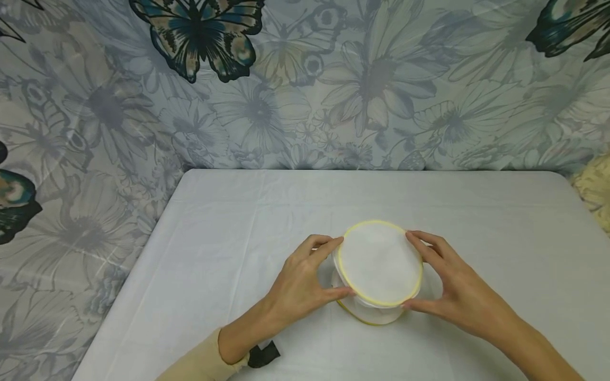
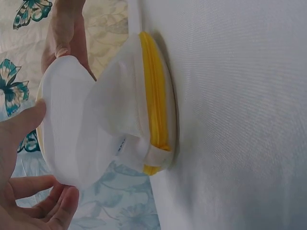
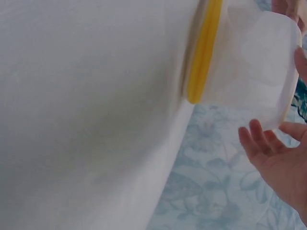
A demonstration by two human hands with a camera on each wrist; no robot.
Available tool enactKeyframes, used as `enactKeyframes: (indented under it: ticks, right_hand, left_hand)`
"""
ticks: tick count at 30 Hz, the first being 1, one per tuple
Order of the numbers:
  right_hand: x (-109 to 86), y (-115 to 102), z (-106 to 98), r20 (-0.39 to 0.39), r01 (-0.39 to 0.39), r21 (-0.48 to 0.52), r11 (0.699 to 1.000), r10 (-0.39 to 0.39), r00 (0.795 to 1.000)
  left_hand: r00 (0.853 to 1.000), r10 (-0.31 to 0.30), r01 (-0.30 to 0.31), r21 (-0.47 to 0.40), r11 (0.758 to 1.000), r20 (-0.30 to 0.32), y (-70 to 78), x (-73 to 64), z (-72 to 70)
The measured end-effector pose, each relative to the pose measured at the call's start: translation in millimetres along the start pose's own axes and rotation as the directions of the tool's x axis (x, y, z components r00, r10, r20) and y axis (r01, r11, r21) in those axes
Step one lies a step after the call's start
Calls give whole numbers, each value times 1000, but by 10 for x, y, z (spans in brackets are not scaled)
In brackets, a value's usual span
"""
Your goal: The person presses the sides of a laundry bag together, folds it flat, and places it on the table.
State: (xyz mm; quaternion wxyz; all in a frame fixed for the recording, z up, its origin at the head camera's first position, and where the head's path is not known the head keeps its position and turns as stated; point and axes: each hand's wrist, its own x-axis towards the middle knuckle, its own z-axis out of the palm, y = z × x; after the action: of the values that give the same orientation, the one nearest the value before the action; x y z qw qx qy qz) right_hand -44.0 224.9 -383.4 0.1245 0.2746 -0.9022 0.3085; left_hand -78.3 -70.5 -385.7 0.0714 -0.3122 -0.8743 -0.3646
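Observation:
A white mesh laundry bag (image 1: 379,263) with yellow piping stands upright on the table. Its round end faces up, and the lower end shows a yellow edge below it. In the left wrist view the side mesh sags in folds above a yellow zipper (image 2: 154,91) that runs round the base, beside a small white tab. My left hand (image 1: 301,278) pinches the left side of the top rim between thumb and fingers. On the opposite side, my right hand (image 1: 452,280) holds the rim the same way, its thumb toward the front. The bag's interior is hidden.
A white cloth covers the table (image 1: 229,211). Behind and to the left hangs a curtain (image 1: 295,106) with flowers and butterflies. Pale yellow fabric (image 1: 593,182) shows at the right edge. A black strap (image 1: 263,354) lies by the left sleeve (image 1: 202,360).

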Motion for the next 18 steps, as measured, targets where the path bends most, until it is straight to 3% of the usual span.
enactKeyframes:
  ticks: [9, 18]
  right_hand:
    - [-25, 8, 116, -33, -20, 52, 998, 22, 999]
    - [-62, 15, 172, -42, -20, -11, 1000, 19, 999]
  left_hand:
    - [999, 12, -10, -52, 999, 30, -29, -28, 16]
    - [994, -12, 17, -36, 999, 113, -50, -34, 60]
